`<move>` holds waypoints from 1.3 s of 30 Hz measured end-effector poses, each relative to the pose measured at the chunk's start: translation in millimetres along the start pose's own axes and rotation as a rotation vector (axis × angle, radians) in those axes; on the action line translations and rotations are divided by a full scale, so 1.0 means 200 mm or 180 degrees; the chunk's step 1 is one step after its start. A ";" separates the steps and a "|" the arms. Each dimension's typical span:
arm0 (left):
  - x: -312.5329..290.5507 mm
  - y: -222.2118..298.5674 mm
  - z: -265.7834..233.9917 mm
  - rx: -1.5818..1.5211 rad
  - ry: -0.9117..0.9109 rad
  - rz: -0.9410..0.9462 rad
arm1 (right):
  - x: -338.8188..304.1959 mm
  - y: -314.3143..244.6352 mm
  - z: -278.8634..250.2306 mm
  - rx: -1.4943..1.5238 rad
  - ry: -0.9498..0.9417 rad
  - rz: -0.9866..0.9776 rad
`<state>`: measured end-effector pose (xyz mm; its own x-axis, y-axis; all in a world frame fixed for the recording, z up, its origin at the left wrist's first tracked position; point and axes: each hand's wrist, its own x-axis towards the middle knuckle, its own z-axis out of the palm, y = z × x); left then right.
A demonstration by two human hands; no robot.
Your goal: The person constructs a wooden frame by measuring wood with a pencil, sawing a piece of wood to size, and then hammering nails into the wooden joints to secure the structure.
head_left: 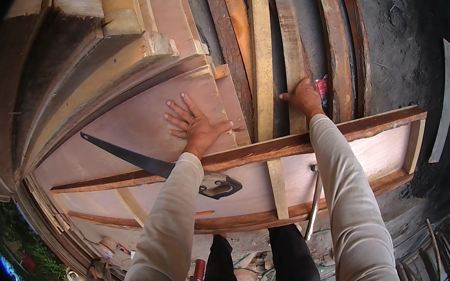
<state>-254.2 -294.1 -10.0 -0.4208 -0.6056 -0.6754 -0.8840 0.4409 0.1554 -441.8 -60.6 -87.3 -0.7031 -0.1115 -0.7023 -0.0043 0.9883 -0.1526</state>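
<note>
My left hand (197,130) lies flat with fingers spread on a pinkish plywood sheet (144,111). Beyond the framed panel, my right hand (304,97) grips a long wooden plank (285,30), its thumb over the left edge; the fingertips are partly hidden. Between my arms and body lies the panel's frame, with a dark wooden rail (268,151) running across it and a short crosspiece (278,189). A handsaw (127,155) with a dark blade rests across the sheet and rail, partly behind my left forearm. A hammer (315,202) leans over the panel beside my right forearm. An orange pencil (205,213) lies on the panel.
Several rough planks (332,47) lie side by side on the dark ground ahead. Large stacked wooden panels (79,4) rise at the left. A pale strip (443,105) lies at the right, above thin rods (435,262). Near my legs stands a bucket (246,279).
</note>
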 end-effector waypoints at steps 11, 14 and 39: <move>0.02 -0.01 0.04 0.0079 0.0056 0.0007 | 0.09 -0.01 -0.08 0.0193 0.0256 0.0144; -0.01 0.00 0.01 0.0021 -0.0042 -0.0026 | 0.12 -0.05 -0.26 0.0287 0.0368 -0.0284; 0.00 0.02 0.01 0.0032 0.0000 -0.0055 | 0.17 -0.43 0.28 0.3724 0.0521 -0.0290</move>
<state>-256.8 -291.1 -10.2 -0.4055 -0.6132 -0.6779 -0.8891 0.4369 0.1365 -426.0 -155.5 -136.2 -0.8169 -0.0779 -0.5715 0.5341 0.2717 -0.8005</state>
